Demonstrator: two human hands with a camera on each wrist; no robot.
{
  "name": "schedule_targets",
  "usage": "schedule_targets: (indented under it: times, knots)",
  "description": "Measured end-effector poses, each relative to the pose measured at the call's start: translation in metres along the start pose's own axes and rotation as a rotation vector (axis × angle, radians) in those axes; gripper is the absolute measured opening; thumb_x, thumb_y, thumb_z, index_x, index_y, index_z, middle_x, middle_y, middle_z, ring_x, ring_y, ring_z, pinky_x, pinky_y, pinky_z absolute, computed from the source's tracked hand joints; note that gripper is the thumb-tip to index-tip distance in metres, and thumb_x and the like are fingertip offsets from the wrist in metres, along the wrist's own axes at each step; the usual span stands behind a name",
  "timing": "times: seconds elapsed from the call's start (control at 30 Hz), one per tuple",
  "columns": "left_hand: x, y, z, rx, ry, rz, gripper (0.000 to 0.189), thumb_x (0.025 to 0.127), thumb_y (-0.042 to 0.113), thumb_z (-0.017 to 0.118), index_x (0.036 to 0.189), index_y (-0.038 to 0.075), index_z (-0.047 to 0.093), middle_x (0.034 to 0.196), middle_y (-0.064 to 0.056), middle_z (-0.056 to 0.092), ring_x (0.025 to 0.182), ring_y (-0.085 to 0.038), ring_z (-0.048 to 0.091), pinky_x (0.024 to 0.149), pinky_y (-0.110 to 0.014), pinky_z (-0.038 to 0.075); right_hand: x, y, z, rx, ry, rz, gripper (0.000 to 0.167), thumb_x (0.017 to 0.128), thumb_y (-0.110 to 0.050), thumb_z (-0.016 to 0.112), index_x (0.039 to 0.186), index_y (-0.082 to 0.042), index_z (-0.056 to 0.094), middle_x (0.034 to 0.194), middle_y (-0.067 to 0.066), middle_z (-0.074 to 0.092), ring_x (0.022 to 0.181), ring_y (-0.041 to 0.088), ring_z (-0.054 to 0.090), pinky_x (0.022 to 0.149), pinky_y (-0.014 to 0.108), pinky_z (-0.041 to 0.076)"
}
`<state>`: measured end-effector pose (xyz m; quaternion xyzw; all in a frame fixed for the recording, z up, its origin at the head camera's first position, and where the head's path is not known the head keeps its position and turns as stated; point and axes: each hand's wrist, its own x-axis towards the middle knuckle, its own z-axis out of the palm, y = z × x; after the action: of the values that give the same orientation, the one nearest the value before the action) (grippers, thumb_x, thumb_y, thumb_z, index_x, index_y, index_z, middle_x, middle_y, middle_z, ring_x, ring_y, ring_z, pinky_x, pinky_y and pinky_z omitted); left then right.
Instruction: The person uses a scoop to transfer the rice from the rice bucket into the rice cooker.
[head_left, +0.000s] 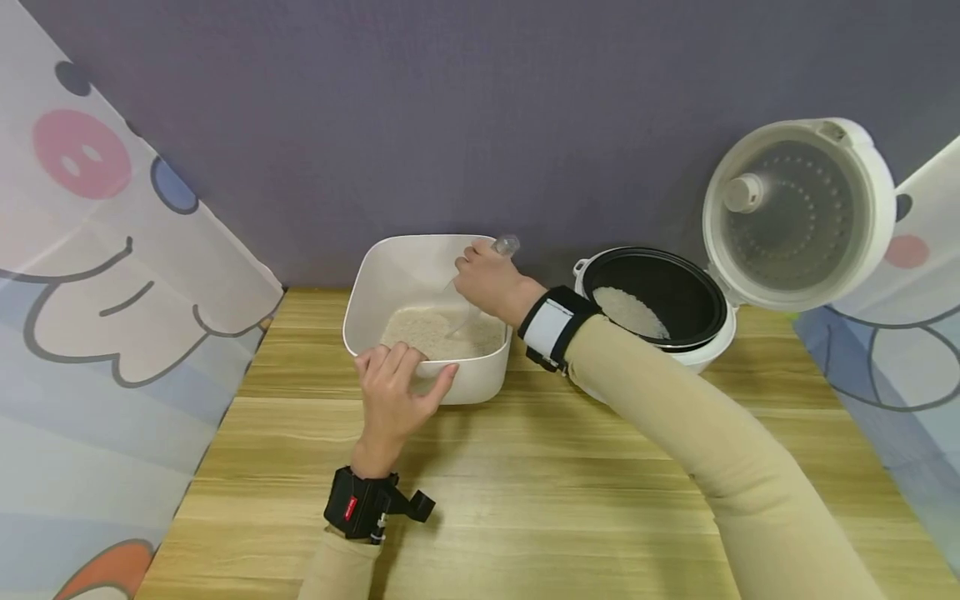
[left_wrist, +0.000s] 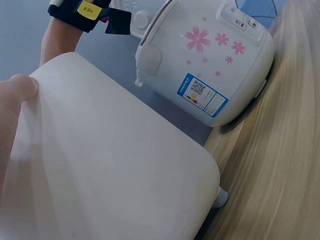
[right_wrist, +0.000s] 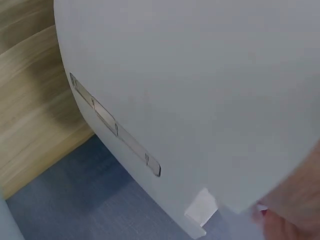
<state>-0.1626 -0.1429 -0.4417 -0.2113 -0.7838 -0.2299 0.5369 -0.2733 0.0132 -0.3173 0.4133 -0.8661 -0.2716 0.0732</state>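
Observation:
A white rice bin [head_left: 480,379] stands on the table with loose rice [head_left: 420,329] in its bottom. My left hand [head_left: 393,400] grips its front rim, fingers over the edge and thumb along the outer wall. In the left wrist view the thumb [left_wrist: 22,89] lies against the bin's side. Reaching over the bin's right side, my right hand [head_left: 491,279] holds a clear plastic scoop [head_left: 507,244], whose handle end sticks out above the fist. The scoop's lower part slants down to the rice. In the right wrist view, the bin's wall [right_wrist: 200,100] hides most of that hand.
To the right, a white rice cooker [left_wrist: 210,65] stands with its lid [head_left: 798,217] raised. Some white rice [head_left: 630,311] lies in its dark inner pot [head_left: 678,287]. Behind the wooden table [head_left: 525,500] rises a grey wall [head_left: 450,125]; cartoon curtains [head_left: 112,250] hang on both sides.

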Motion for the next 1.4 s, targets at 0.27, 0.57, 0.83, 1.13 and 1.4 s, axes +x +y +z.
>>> schedule_targets:
  times: [0.27, 0.57, 0.83, 1.13, 1.4]
  knots:
    - [0.001, 0.002, 0.002, 0.011, -0.004, 0.006, 0.050, 0.096, 0.048, 0.065, 0.072, 0.006, 0.051, 0.067, -0.004, 0.049, 0.065, -0.027, 0.040, 0.075, -0.043, 0.030, 0.008, -0.003, 0.002, -0.026, 0.150, -0.129, 0.016, 0.098, -0.009, 0.065, 0.108, -0.013, 0.077, 0.117, 0.002, 0.070, 0.112, 0.024, 0.061, 0.104, 0.038, 0.037]
    - [0.000, 0.001, 0.002, 0.017, -0.005, 0.006, 0.050, 0.096, 0.048, 0.065, 0.073, 0.006, 0.051, 0.068, -0.005, 0.050, 0.066, -0.027, 0.041, 0.076, -0.044, 0.030, 0.008, -0.010, -0.001, -0.035, 0.161, -0.196, 0.023, 0.101, -0.009, 0.060, 0.119, -0.013, 0.074, 0.118, 0.002, 0.068, 0.111, 0.024, 0.060, 0.104, 0.040, 0.037]
    - [0.000, 0.001, 0.001, 0.018, -0.008, 0.002, 0.050, 0.096, 0.048, 0.065, 0.073, 0.006, 0.051, 0.068, -0.005, 0.049, 0.065, -0.027, 0.040, 0.076, -0.044, 0.030, 0.002, -0.010, 0.001, 0.041, 0.162, -0.238, 0.027, 0.099, -0.006, 0.062, 0.123, -0.012, 0.072, 0.118, 0.002, 0.069, 0.110, 0.023, 0.060, 0.105, 0.039, 0.037]
    - [0.000, 0.001, -0.001, 0.015, -0.013, -0.005, 0.050, 0.096, 0.048, 0.064, 0.073, 0.006, 0.050, 0.068, -0.005, 0.049, 0.066, -0.027, 0.039, 0.076, -0.044, 0.029, -0.002, -0.013, 0.002, 0.152, 0.144, -0.303, 0.030, 0.096, -0.007, 0.065, 0.123, -0.017, 0.073, 0.118, -0.002, 0.070, 0.110, 0.018, 0.063, 0.105, 0.039, 0.036]
    - [0.000, 0.001, -0.001, 0.019, -0.007, -0.008, 0.050, 0.096, 0.048, 0.065, 0.073, 0.006, 0.051, 0.068, -0.005, 0.049, 0.065, -0.027, 0.040, 0.076, -0.044, 0.029, -0.006, -0.019, -0.001, 0.132, 0.173, -0.319, 0.024, 0.097, -0.008, 0.063, 0.118, -0.013, 0.073, 0.113, 0.000, 0.069, 0.106, 0.020, 0.061, 0.101, 0.038, 0.038]
